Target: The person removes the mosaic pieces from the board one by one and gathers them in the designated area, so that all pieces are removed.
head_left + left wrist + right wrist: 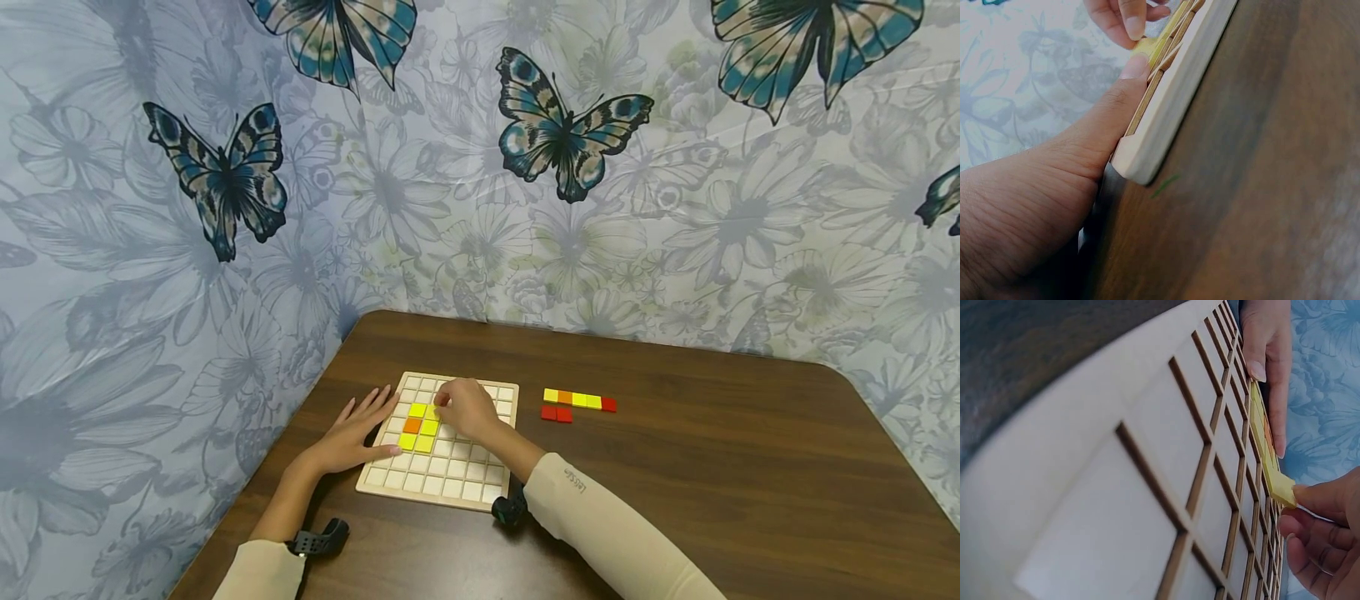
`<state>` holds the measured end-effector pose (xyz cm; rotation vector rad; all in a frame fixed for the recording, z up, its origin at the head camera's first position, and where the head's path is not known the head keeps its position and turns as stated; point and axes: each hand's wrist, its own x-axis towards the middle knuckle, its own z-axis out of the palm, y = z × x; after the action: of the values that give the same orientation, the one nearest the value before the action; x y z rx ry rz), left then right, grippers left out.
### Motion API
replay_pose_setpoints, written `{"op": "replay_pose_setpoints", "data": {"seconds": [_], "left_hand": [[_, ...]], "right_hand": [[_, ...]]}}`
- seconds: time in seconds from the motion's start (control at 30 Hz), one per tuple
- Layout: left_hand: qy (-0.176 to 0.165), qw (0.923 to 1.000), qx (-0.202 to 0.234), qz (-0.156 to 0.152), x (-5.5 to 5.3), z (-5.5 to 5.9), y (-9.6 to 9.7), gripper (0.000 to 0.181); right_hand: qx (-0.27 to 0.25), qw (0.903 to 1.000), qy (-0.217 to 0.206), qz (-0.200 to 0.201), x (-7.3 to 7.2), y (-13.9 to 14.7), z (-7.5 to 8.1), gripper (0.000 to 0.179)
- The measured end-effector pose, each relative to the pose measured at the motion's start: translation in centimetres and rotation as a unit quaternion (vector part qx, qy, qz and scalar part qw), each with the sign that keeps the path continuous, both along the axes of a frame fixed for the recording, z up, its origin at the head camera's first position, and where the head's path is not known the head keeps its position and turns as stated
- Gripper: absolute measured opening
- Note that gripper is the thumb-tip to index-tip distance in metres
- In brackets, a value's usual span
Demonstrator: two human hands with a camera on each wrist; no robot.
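Observation:
A wooden grid board (431,497) lies on the table with pale square cells framed by thin strips. Several yellow tiles (423,443) and an orange tile (412,425) sit together in its left part. My left hand (352,433) rests along the board's left edge, fingers spread, thumb beside the lowest tiles. Over the upper part of the board, my right hand (468,408) pinches a yellow tile (1283,487) between thumb and finger. That tile is tilted at the end of the yellow row in the right wrist view.
Right of the board lies a row of yellow, orange and red tiles (580,400), with two red tiles (557,414) just below it. The brown wooden table (712,467) meets a butterfly-patterned backdrop (600,250) at its back and left. Each wrist wears a dark band.

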<state>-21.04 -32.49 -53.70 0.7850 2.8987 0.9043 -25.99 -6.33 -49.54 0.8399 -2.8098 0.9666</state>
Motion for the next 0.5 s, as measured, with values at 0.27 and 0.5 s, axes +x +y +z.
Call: {"op": "replay_pose_setpoints", "data": {"seconds": [0.27,0.5], "left_hand": [[-0.011,0.9999,-0.001,-0.001,0.12,0.21,0.05,0.093],[-0.014,0.9998,-0.011,0.004,-0.17,-0.39,-0.18,0.094]], "right_hand": [[-0.04,0.9991,0.005,0.012,0.24,-0.08,0.11,0.006],[-0.056,0.9984,-0.005,0.008,0.74,0.56,0.42,0.006]]}}
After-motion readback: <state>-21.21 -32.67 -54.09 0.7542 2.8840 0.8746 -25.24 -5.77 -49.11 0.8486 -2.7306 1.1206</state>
